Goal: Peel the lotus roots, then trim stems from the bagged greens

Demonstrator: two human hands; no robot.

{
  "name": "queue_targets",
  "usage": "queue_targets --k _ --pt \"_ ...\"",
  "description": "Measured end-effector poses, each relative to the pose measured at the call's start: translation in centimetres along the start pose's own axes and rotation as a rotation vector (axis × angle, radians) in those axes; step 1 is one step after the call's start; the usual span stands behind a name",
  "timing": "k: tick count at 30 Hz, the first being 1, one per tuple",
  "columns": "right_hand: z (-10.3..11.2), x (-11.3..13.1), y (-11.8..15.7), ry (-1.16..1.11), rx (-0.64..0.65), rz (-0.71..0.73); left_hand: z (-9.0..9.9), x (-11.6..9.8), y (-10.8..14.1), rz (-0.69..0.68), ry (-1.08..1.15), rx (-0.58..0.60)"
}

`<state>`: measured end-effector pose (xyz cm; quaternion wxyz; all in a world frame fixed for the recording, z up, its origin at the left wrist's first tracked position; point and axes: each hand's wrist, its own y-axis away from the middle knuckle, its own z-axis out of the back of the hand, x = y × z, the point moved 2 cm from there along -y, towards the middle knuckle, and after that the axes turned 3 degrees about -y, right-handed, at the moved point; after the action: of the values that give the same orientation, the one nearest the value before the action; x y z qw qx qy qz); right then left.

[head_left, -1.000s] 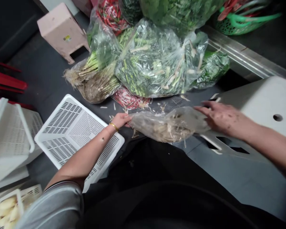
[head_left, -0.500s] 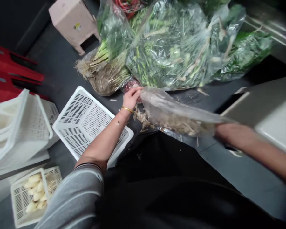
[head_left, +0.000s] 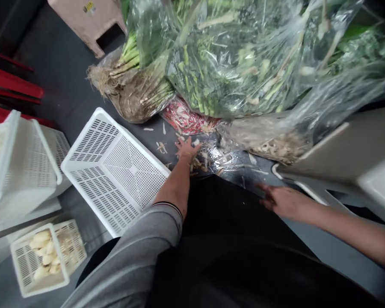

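My left hand [head_left: 186, 149] is spread over pale peel scraps [head_left: 202, 161] on the floor. Its fingers are apart and hold nothing. To the right, my right hand [head_left: 284, 202] hangs above the floor, slightly blurred, its fingers loosely apart with nothing in them. Beyond it, a clear plastic bag of brownish peelings [head_left: 279, 145] lies against the greens. A red-and-white patterned bag [head_left: 186, 117] rests just past my left hand. To the left of that hand stands a white perforated basket [head_left: 83, 179], with nothing in it.
Large clear bags of leafy greens [head_left: 244, 64] and a bundle of rooted spring onions [head_left: 128, 72] lie at the back. A pink stool [head_left: 90, 21] is behind, a pale stool [head_left: 349, 149] at right. Red stools [head_left: 16, 83], stacked white baskets [head_left: 28, 158] and a basket of pale peeled pieces [head_left: 22, 265] stand left.
Both hands have let go of the bag of peelings, which now lies farther back and right. My left hand has come down onto the scraps; my right hand has pulled back, lower.
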<state>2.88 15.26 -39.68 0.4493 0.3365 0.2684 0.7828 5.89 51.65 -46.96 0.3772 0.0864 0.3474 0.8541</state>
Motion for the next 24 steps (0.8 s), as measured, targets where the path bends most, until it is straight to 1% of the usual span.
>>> queue_targets --k 1,2,3,5,7,8,9,10,11,12,13,14,16,18,19,21,24 --pt "-0.3 0.0 -1.6 -0.013 0.038 -0.025 -1.5 -0.4 0.9 -0.069 -0.052 -0.004" --pt "-0.8 0.4 -3.4 -0.032 0.046 -0.063 -3.0 -0.8 1.9 -0.15 -0.107 -0.004" --pt "-1.2 1.4 -5.4 -0.054 0.021 -0.105 -4.6 -1.1 3.1 -0.245 -0.161 0.001" --pt "-2.1 4.7 -9.3 -0.099 -0.083 -0.154 -7.3 -1.1 5.8 -0.427 -0.247 0.018" --pt "-2.8 8.9 -12.2 -0.137 -0.16 -0.104 -9.1 -0.1 8.2 -0.55 -0.294 0.043" --pt "-2.9 10.8 -13.2 -0.146 -0.164 -0.045 -9.6 0.6 9.3 -0.574 -0.297 0.049" --pt "-2.9 12.3 -14.0 -0.153 -0.152 0.04 -9.9 1.6 10.3 -0.574 -0.287 0.046" --pt "-2.7 13.4 -14.4 -0.161 -0.132 0.152 -10.0 2.6 11.1 -0.552 -0.266 0.028" --pt "-2.3 13.9 -14.6 -0.169 -0.113 0.275 -10.0 3.7 11.9 -0.505 -0.239 -0.003" --pt "-1.8 13.7 -14.7 -0.175 -0.103 0.381 -10.0 4.8 12.5 -0.436 -0.211 -0.039" --pt "-1.2 13.1 -14.7 -0.17 -0.106 0.452 -10.0 5.9 12.9 -0.355 -0.187 -0.072" --pt "-0.8 12.1 -14.7 -0.148 -0.114 0.478 -10.1 6.9 13.1 -0.268 -0.166 -0.096" --pt "-0.5 9.9 -14.8 -0.058 -0.108 0.425 -10.3 8.4 13.0 -0.107 -0.121 -0.106" --pt "-1.1 8.7 -14.9 0.036 -0.082 0.36 -10.3 8.8 12.0 -0.033 -0.061 -0.067" --pt "-1.6 8.8 -14.9 0.062 -0.073 0.352 -10.2 8.6 11.2 -0.026 -0.026 -0.038" --pt "-2.8 10.2 -15.1 0.063 -0.086 0.372 -9.7 7.9 9.6 -0.045 0.038 0.023" --pt "-4.3 14.0 -16.0 0.035 -0.095 0.425 -8.4 6.8 7.5 -0.101 0.149 0.094"
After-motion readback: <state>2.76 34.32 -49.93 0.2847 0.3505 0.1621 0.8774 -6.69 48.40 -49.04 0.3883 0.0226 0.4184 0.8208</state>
